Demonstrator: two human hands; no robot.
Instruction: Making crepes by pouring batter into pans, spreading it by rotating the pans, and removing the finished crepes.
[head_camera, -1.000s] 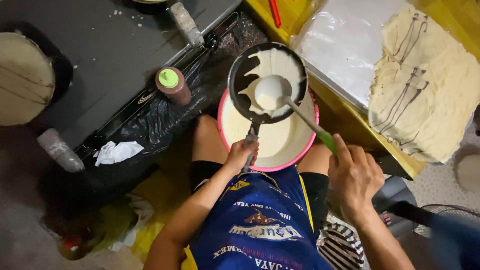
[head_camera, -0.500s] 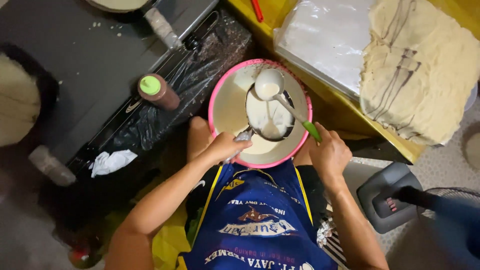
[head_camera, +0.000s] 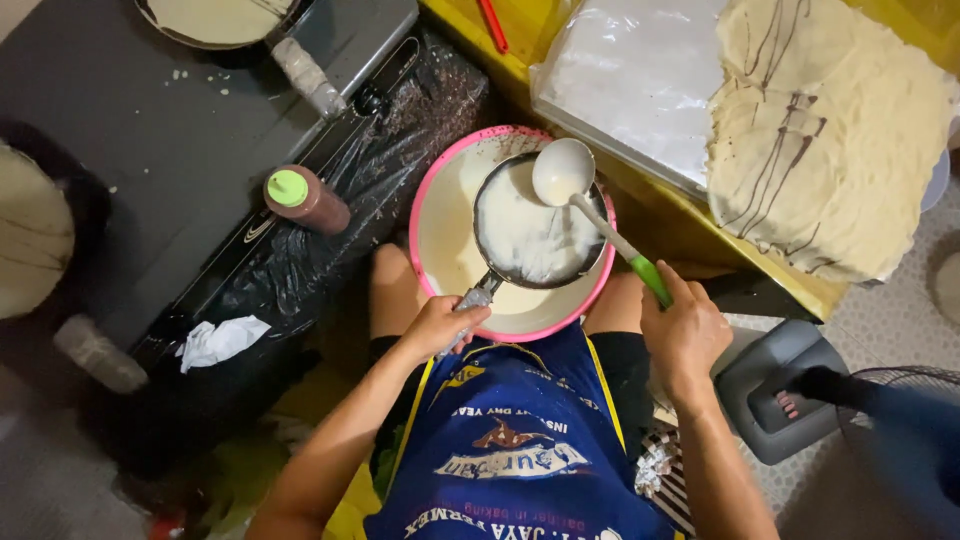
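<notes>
Both hands are closed on handles. Seen from the head camera, the left hand (head_camera: 440, 325) is wrapped tight around the foil-bound handle of a small dark frying pan (head_camera: 540, 232), holding it just above a pink-rimmed basin (head_camera: 430, 175) that rests between the person's knees. The right hand (head_camera: 682, 330) grips the green end of a ladle (head_camera: 563, 170), fingers curled round it and thumb on top.

The pan is round and black, its inside coated nearly all over with pale, creamy batter; only a thin dark edge shows at its rim. The basin beneath holds the same pale batter, visible on the left and near sides of the pan. The ladle has a white bowl, smeared with batter, lying over the pan's far rim, and its shaft slants down to the right into the fist.

From the left hand the pan lies up and to the right, its handle running straight into the palm. From the right hand the ladle's bowl lies up and to the left, well apart from the knuckles.

Left of the basin stands a brown squeeze bottle (head_camera: 305, 198) with a green cap, on a dark stove top (head_camera: 150, 130) draped with black plastic. A crumpled white cloth (head_camera: 218, 340) lies nearer. At far right a stack of thin pale crepes (head_camera: 830, 140) streaked with brown sits on a yellow table (head_camera: 660, 215), beside a clear plastic sheet (head_camera: 630, 80).
</notes>
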